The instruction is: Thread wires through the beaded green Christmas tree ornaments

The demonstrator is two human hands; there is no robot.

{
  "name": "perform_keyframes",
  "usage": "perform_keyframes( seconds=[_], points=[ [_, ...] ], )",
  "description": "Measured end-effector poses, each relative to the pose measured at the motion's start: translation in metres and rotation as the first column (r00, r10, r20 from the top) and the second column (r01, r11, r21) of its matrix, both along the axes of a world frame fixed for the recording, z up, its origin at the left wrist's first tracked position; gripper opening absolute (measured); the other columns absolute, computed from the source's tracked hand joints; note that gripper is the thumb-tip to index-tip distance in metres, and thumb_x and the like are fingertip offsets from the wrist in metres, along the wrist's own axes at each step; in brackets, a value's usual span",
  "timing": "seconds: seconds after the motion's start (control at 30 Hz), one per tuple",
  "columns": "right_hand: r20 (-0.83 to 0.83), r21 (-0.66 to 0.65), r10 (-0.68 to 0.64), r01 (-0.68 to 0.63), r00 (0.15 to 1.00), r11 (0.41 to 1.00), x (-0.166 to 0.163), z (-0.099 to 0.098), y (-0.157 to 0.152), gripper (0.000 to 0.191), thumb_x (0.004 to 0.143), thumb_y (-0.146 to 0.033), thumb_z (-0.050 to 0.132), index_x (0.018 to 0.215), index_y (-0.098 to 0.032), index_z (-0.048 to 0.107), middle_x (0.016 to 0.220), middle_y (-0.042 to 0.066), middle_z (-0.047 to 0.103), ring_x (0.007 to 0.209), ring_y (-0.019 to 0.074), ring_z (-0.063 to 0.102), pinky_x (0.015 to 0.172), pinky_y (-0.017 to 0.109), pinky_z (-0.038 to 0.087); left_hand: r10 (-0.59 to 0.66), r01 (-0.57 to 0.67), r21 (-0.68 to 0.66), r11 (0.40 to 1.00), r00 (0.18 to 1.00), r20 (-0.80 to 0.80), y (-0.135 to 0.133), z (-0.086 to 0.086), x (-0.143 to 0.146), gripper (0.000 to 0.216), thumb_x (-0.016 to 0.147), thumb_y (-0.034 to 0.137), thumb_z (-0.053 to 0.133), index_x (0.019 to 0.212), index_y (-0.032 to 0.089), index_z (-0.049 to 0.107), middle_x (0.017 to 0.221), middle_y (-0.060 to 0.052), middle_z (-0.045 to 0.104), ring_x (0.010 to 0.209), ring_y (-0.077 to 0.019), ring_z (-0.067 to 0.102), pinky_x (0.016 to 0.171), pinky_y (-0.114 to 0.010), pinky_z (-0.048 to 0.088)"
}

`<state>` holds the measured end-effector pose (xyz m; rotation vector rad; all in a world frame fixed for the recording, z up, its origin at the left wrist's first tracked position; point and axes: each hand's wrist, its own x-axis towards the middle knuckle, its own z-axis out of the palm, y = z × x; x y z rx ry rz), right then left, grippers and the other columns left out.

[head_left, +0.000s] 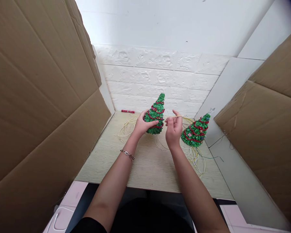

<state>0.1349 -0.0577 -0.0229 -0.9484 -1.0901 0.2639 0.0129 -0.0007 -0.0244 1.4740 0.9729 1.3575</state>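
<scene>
Tall cardboard sheets (pixel 38 97) wall me in on both sides of the pale tabletop (pixel 150 168). Near its back stands the small green Christmas tree (pixel 157 106), wound with red garland. My left hand (pixel 142 124) is wrapped round its lower left side, thumb across the front. The tree looks light and crushable, its glittery leaves likely to shed, so I judge the base the place to hold it, gently. My right hand (pixel 174 129) is just beside it, thumb and forefinger pinched on a thin yellow strand (pixel 178 116). The strand seems springy and slippery, best gripped near its end. A second decorated tree (pixel 196 132) leans at right above loose strands (pixel 196 158). A red pen (pixel 128 111) lies at the back.
</scene>
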Motion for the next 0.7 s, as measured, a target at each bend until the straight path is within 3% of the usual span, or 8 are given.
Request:
perform_keyframes(
  seconds=[0.13, 0.23, 0.53, 0.7],
  points=[
    [-0.253, 0.037, 0.112, -0.107, 0.961, 0.994, 0.005, 0.005, 0.003, 0.033, 0.088, -0.045, 0.043, 0.11, -0.021, 0.046, 0.065, -0.006, 0.05, 0.051, 0.0076, 0.047, 0.056, 0.024, 0.042, 0.03, -0.03, -0.017, 0.999, 0.999, 0.019, 0.0, 0.001, 0.0, 0.08, 0.048, 0.032, 0.083, 0.119, 0.014, 0.052, 0.118, -0.012, 0.061, 0.109, -0.0262, 0.058, 0.094, -0.037, 0.045],
    [-0.338, 0.042, 0.112, -0.104, 0.934, 0.994, 0.01, 0.008, 0.005, 0.032, 0.085, -0.047, 0.046, 0.105, -0.021, 0.047, 0.065, -0.007, 0.051, 0.047, 0.0062, 0.047, 0.055, 0.023, 0.043, 0.04, -0.04, -0.025, 0.999, 0.999, 0.002, 0.0, 0.001, 0.0, 0.081, 0.048, 0.032, 0.083, 0.12, 0.015, 0.052, 0.118, -0.012, 0.061, 0.109, -0.0261, 0.057, 0.094, -0.037, 0.045],
    [-0.412, -0.008, 0.019, -0.024, 0.911, 1.0, 0.018, 0.009, 0.01, 0.032, 0.076, -0.049, 0.055, 0.087, -0.018, 0.052, 0.067, -0.006, 0.053, 0.046, 0.0048, 0.049, 0.05, 0.021, 0.042, 0.049, -0.05, -0.016, 0.999, 0.998, -0.043, 0.003, -0.003, 0.0, 0.079, 0.046, 0.034, 0.084, 0.117, 0.017, 0.055, 0.114, -0.009, 0.064, 0.107, -0.0262, 0.059, 0.094, -0.038, 0.045],
    [-0.284, -0.048, -0.079, 0.068, 0.956, 0.997, 0.017, 0.008, 0.007, 0.028, 0.077, -0.044, 0.056, 0.082, -0.016, 0.056, 0.065, -0.004, 0.053, 0.048, 0.0068, 0.047, 0.05, 0.023, 0.041, 0.047, -0.048, -0.027, 0.998, 0.998, -0.028, 0.003, -0.004, -0.001, 0.08, 0.047, 0.034, 0.084, 0.119, 0.017, 0.054, 0.114, -0.01, 0.064, 0.108, -0.026, 0.058, 0.096, -0.038, 0.045]
  ],
)
